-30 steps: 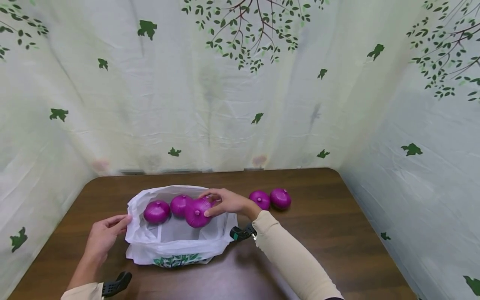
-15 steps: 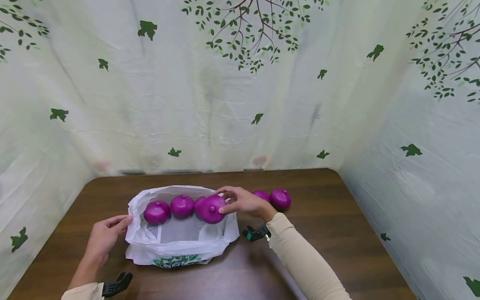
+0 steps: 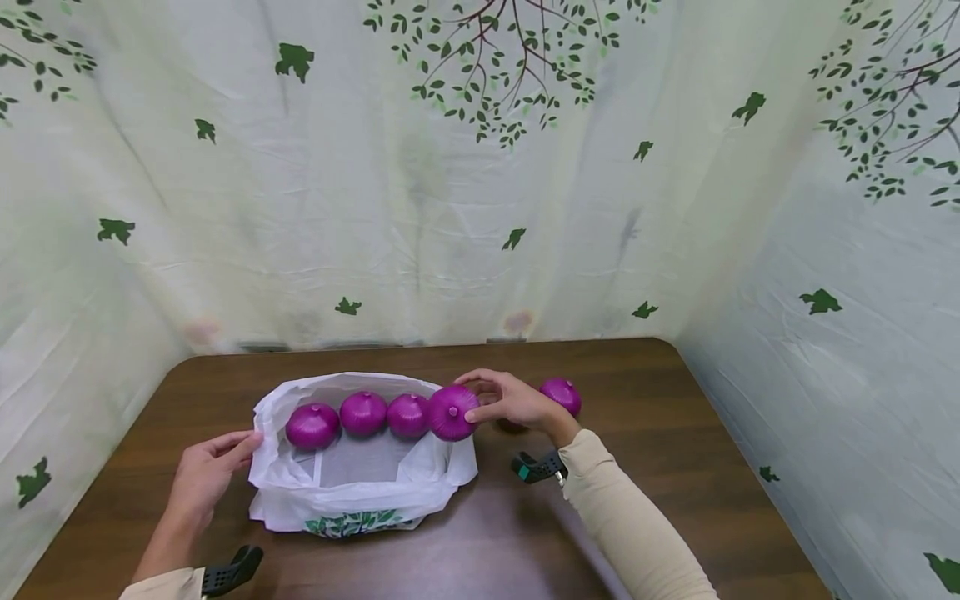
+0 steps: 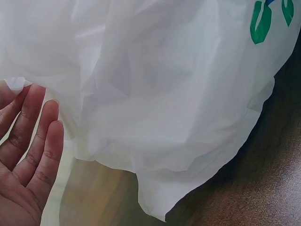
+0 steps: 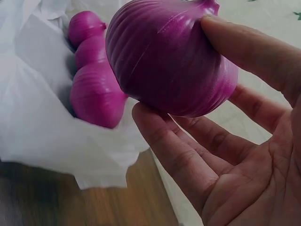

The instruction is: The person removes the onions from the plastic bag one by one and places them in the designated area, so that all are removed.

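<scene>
A white plastic bag point(image 3: 360, 504) with a green leaf print stands open-mouthed on the table. Inside it sit three purple onions in a row: a left one point(image 3: 312, 426), a middle one point(image 3: 363, 413) and a right one point(image 3: 408, 415). My right hand point(image 3: 517, 404) holds a further purple onion point(image 3: 452, 412) over the bag's right rim, thumb on one side and fingers on the other. In the right wrist view this held onion point(image 5: 169, 59) is raised above the rim. My left hand point(image 3: 213, 467) pinches the bag's left edge between thumb and fingers; its other fingers point(image 4: 47, 155) extend beside the plastic.
One purple onion point(image 3: 561, 396) lies on the brown wooden table point(image 3: 637, 467), right of the bag and partly behind my right hand. A pale curtain point(image 3: 420, 208) with leaf prints hangs behind the table and along its sides.
My right hand has moved right with its onion, from above the bag's middle to its right rim. The third onion inside has come into view; one table onion is now hidden behind the hand.
</scene>
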`<action>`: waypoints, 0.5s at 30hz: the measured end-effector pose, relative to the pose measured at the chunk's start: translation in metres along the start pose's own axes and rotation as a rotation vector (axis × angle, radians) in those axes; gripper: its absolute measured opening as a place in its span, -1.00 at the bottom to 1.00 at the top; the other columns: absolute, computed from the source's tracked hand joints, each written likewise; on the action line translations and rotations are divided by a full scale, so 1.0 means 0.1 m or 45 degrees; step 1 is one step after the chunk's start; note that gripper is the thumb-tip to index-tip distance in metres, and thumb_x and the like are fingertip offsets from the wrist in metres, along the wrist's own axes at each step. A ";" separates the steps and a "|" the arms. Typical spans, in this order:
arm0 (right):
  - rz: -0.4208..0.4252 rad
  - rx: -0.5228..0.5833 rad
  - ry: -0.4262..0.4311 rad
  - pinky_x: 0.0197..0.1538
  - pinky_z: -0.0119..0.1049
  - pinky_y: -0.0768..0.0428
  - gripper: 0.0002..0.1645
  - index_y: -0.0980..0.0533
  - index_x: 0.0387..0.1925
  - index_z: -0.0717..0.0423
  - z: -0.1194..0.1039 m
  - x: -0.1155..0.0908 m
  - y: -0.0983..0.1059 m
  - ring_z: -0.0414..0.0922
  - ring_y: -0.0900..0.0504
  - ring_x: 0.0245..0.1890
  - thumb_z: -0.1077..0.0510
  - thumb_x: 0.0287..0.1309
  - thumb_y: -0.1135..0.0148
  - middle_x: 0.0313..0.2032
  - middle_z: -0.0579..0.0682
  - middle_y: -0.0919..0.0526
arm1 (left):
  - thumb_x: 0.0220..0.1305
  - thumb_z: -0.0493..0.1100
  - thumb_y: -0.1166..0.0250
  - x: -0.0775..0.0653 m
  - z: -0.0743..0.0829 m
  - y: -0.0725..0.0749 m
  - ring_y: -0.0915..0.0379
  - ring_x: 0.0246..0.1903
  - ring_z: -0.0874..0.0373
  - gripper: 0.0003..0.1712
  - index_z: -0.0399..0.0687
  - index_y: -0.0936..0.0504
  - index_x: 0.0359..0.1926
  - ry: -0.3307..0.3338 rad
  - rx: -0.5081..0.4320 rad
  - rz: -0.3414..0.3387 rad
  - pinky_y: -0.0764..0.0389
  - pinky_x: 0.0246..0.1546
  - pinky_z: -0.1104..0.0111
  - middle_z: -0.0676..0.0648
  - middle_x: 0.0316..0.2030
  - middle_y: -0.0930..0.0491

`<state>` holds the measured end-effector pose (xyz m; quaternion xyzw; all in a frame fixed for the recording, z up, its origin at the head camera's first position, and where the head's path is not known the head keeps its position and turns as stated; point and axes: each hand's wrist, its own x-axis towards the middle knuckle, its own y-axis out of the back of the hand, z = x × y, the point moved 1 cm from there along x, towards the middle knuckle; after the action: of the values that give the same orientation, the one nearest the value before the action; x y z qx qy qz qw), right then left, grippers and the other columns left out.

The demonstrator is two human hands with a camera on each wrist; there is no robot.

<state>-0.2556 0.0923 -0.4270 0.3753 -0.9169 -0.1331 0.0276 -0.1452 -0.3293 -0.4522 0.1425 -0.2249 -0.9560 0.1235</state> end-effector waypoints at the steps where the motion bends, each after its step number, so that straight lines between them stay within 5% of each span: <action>1: 0.010 -0.008 0.005 0.05 -0.21 -0.54 -0.40 -0.40 0.22 0.11 0.01 -0.01 0.02 -0.01 -0.58 0.01 0.24 0.13 -0.35 0.07 0.13 -0.53 | 0.27 0.20 -0.24 0.00 0.00 0.00 -0.53 -0.41 0.44 -0.22 -0.46 -0.48 0.14 -0.003 0.004 0.000 -0.48 -0.02 0.16 0.08 -0.24 -0.64; 9: 0.049 -0.052 0.052 0.04 -0.20 -0.56 -0.40 -0.39 0.21 0.18 0.07 -0.17 0.18 0.03 -0.54 0.03 0.28 0.12 -0.33 0.07 0.18 -0.52 | 0.26 0.20 -0.25 0.01 0.00 -0.01 -0.50 -0.41 0.42 -0.21 -0.45 -0.47 0.15 0.028 -0.056 -0.026 -0.27 0.15 -0.19 0.05 -0.23 -0.63; 15: 0.089 -0.018 0.029 -0.02 -0.17 -0.59 -0.38 -0.38 0.23 0.13 0.08 -0.31 0.29 0.05 -0.52 0.05 0.21 0.13 -0.35 0.09 0.19 -0.50 | 0.26 0.19 -0.26 0.01 0.00 -0.04 -0.50 -0.43 0.43 -0.22 -0.46 -0.48 0.14 0.022 -0.061 -0.013 -0.25 0.16 -0.20 0.07 -0.26 -0.63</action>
<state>-0.2543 0.1359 -0.4252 0.3443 -0.9281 -0.1342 0.0453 -0.1471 -0.3263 -0.4542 0.1491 -0.2001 -0.9604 0.1239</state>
